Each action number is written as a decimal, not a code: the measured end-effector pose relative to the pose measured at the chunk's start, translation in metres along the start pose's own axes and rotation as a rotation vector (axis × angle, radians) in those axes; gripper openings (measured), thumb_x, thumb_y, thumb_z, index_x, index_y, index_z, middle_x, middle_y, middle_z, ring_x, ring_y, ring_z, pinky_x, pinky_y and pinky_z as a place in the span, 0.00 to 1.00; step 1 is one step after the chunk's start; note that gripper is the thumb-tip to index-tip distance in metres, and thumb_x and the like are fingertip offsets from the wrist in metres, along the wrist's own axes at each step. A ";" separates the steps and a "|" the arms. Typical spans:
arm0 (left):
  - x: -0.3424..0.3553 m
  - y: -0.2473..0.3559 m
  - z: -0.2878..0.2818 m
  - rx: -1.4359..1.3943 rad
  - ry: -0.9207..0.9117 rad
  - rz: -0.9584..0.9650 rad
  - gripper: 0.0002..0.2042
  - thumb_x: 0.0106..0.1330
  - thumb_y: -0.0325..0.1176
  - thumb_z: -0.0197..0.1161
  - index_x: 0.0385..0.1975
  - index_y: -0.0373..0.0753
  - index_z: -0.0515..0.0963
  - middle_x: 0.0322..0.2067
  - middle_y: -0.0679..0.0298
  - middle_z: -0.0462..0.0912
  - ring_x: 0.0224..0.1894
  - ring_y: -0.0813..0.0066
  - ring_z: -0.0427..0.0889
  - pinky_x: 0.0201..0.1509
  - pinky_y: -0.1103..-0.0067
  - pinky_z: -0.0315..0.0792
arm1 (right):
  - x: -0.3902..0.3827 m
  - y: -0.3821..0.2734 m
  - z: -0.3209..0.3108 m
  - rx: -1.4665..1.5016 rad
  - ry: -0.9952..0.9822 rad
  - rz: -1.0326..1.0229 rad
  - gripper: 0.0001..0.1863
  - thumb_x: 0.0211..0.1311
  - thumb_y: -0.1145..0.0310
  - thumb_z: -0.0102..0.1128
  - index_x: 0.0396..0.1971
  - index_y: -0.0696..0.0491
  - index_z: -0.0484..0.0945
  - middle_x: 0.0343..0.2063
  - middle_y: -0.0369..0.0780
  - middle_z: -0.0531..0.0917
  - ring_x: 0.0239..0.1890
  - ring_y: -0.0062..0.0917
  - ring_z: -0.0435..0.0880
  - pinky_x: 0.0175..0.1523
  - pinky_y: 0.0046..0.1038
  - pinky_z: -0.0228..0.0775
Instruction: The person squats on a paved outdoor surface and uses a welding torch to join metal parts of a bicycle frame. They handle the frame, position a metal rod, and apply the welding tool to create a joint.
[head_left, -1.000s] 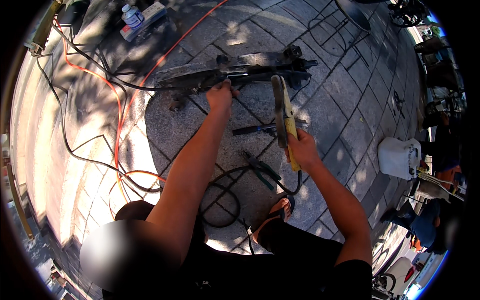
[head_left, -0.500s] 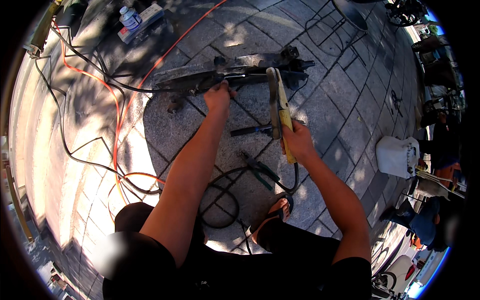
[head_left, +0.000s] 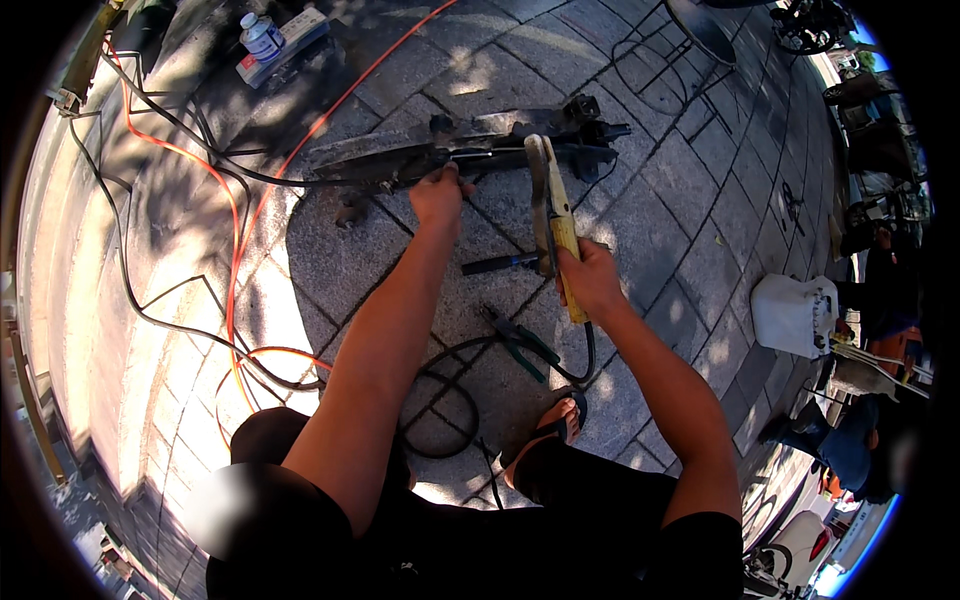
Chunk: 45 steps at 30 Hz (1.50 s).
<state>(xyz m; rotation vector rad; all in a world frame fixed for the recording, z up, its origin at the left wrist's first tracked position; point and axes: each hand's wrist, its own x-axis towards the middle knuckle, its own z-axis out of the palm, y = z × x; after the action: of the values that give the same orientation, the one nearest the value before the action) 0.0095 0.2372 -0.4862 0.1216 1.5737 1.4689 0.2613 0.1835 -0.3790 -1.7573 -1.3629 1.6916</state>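
My right hand (head_left: 591, 277) is wrapped round the yellow handle of a welding electrode holder (head_left: 566, 230); its worn brown lever runs alongside, and a black cable leaves its lower end. From the holder's head a thin welding rod (head_left: 492, 153) stretches left. My left hand (head_left: 437, 197) is closed with its fingertips at the rod's left end, right against a long dark metal part (head_left: 350, 155) on the paving. A tool with a dark blue handle (head_left: 490, 265) lies partly hidden behind the holder. Green-handled pliers (head_left: 520, 342) rest below, next to the looped cable (head_left: 470, 410).
An orange cable (head_left: 235, 290) and a black cable (head_left: 160, 310) cross the ground at left. A bottle (head_left: 260, 37) stands by a flat box (head_left: 300, 35) at upper left. A white container (head_left: 795, 315) is at right, near people. My sandalled foot (head_left: 565, 418) is close to the pliers.
The electrode holder has shifted slightly left with my right hand. My left hand stays in nearly the same place.
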 end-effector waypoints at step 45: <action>0.009 -0.011 0.000 -0.049 0.000 0.072 0.14 0.75 0.36 0.65 0.46 0.27 0.82 0.32 0.61 0.84 0.28 0.72 0.86 0.27 0.79 0.70 | 0.011 -0.003 0.015 -0.018 0.030 0.057 0.20 0.74 0.56 0.62 0.46 0.61 0.79 0.19 0.37 0.78 0.16 0.22 0.76 0.22 0.31 0.71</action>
<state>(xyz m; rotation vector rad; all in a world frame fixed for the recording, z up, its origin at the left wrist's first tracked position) 0.0105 0.2399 -0.5003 0.1508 1.5462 1.5620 0.2449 0.1885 -0.3859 -1.8403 -1.3309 1.6803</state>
